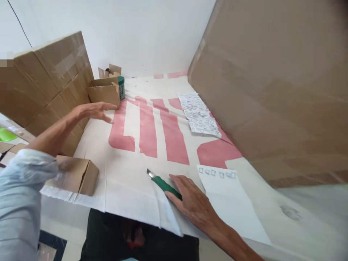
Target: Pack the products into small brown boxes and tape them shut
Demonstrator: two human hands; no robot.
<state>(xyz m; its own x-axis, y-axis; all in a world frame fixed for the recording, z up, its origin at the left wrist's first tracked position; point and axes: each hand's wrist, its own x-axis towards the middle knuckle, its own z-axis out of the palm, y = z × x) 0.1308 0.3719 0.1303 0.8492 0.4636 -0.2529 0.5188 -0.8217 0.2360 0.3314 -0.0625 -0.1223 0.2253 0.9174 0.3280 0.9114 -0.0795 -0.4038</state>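
White wall [141, 40] backs a table [125, 181] spread with a pale cloth printed in broad red shapes. Sealed brown cardboard boxes [59, 65] are stacked along the left side, probably to save room, while a large brown carton [272, 90] stands along the right. At the far left, a small open cardboard box [104, 95] sits just beside a dark green cylindrical canister [121, 88]; its flaps stand up, presumably so its contents can be reached.

The left hand [99, 110] hovers near that box, fingers spread and holding nothing; whether the fingertips touch it I cannot tell. The right hand [191, 197] rests low over the cloth, with a green-handled utility knife [165, 186] lying between thumb and forefinger, though I cannot tell how firmly it is gripped. Its blade points away from the palm, likely for safety.

Just beside the right hand lies a white paper sheet [233, 203] with a row of small drawn squares, perhaps placed there for easy reach. Another sheet, densely marked [199, 114], lies farther back, against the carton's side
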